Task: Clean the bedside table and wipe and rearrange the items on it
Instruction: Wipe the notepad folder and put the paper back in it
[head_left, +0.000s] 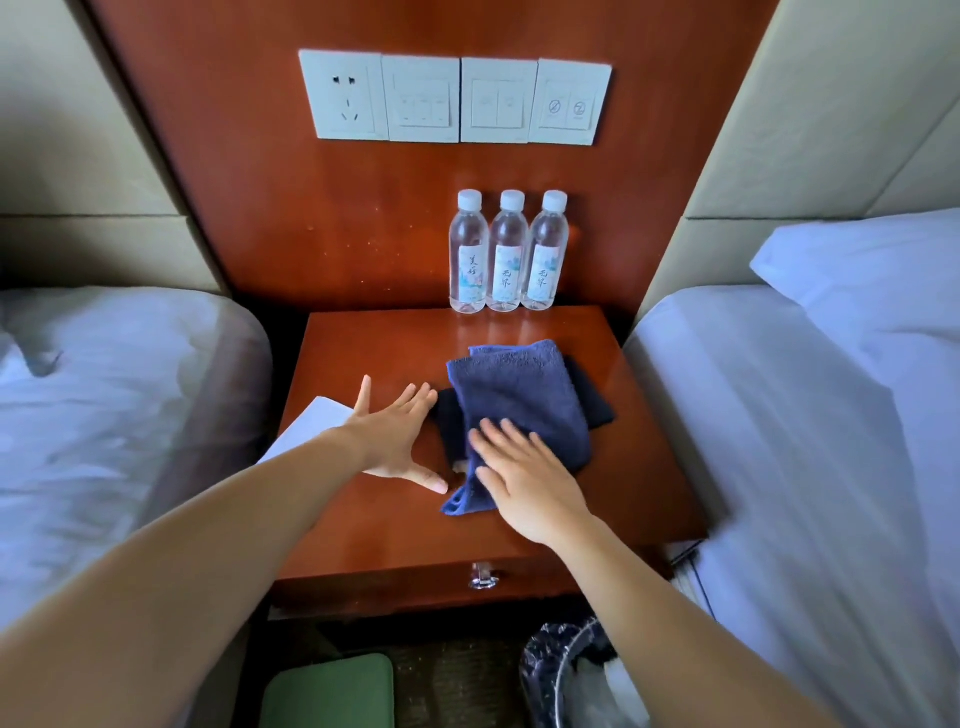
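Observation:
A folded blue towel (519, 395) lies in the middle of the red-brown bedside table (644, 467), over a darker cloth (592, 400) that shows at both sides. My right hand (524, 478) lies flat with straight fingers on the towel's near end. My left hand (397, 434) is spread open just left of the towel, over the table top, thumb near the towel's edge. Three clear water bottles (506, 252) with white caps stand in a row at the table's back edge. A white sheet of paper (306, 423) lies on the left edge, partly under my left forearm.
Beds with white sheets flank the table, one at the left (104, 415) and one at the right (810, 441). Wall switches and a socket (457, 98) sit on the wood panel above. A lined bin (571, 675) and a green object (332, 691) stand on the floor below. A drawer handle (483, 577) faces front.

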